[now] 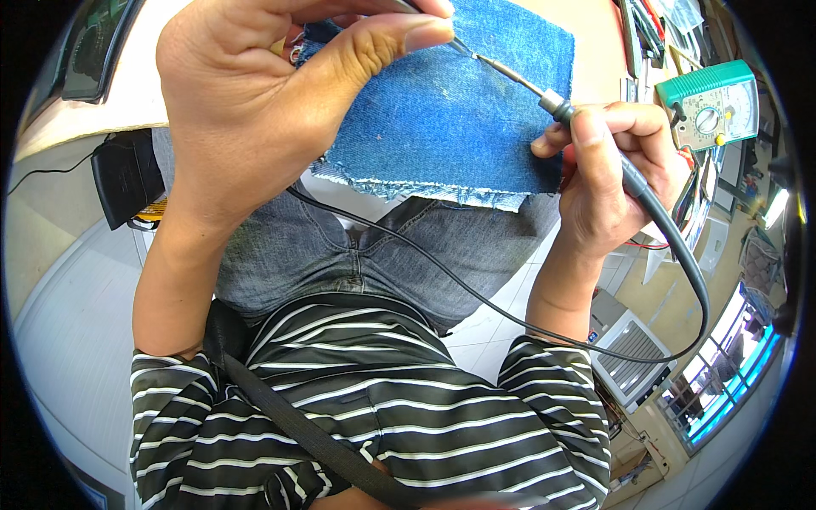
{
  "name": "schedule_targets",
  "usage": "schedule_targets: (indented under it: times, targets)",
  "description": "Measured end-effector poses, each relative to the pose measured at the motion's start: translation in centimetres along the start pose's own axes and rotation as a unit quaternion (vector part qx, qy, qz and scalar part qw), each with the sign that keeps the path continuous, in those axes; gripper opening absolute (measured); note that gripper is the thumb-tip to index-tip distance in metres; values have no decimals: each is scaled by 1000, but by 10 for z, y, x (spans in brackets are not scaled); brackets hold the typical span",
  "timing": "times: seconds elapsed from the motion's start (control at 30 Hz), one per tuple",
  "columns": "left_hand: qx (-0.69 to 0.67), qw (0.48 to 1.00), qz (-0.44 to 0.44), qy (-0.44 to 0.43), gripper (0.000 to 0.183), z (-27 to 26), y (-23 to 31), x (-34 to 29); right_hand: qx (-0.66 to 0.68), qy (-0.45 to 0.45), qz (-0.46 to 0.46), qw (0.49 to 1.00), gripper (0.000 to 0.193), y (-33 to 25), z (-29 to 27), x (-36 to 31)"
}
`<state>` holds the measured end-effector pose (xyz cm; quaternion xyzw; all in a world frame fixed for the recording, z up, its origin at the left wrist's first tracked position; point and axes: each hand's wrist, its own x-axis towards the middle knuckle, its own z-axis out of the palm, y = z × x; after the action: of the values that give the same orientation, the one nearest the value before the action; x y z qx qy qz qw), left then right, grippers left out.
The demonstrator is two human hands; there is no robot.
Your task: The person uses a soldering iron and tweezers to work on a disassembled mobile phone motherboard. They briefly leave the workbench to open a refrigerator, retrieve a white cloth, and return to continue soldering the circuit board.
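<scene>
In my right hand (620,170) is a soldering iron (561,109), gripped by its dark handle, with the metal shaft pointing up and left. My left hand (280,102) pinches slim metal tweezers (460,45) between thumb and fingers. Their tips meet, or nearly meet, the tip of the iron above a blue denim cloth (442,127) with a frayed near edge. Any small part between the tips is too small to make out. From the iron's handle a black cable (702,297) loops down and back left across my lap.
A green-cased analog multimeter (710,104) stands to the right of the cloth, among tools and leads. A dark-framed object (98,51) lies at the far left of the wooden tabletop (76,123). Below the table's left edge hangs a black box (127,177).
</scene>
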<state>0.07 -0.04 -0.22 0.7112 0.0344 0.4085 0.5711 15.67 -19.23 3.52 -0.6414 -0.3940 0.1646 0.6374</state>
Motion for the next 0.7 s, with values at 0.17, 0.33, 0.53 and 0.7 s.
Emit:
schedule_targets:
  times: [0.17,0.33,0.53,0.7]
  targets:
    - [-8,1000,-5,-4,15,0,1,1,-2,1,4,1000,17,-1,0,0]
    - [10,1000,-10,-1,16,0,3,0,-4,-6,3,1000,18,0,0,1]
    - [-14,1000,-17,14,15,2,3,0,14,-5,13,1000,18,0,0,0]
    - [16,1000,2,-12,15,-1,2,1,4,-7,12,1000,19,0,0,0]
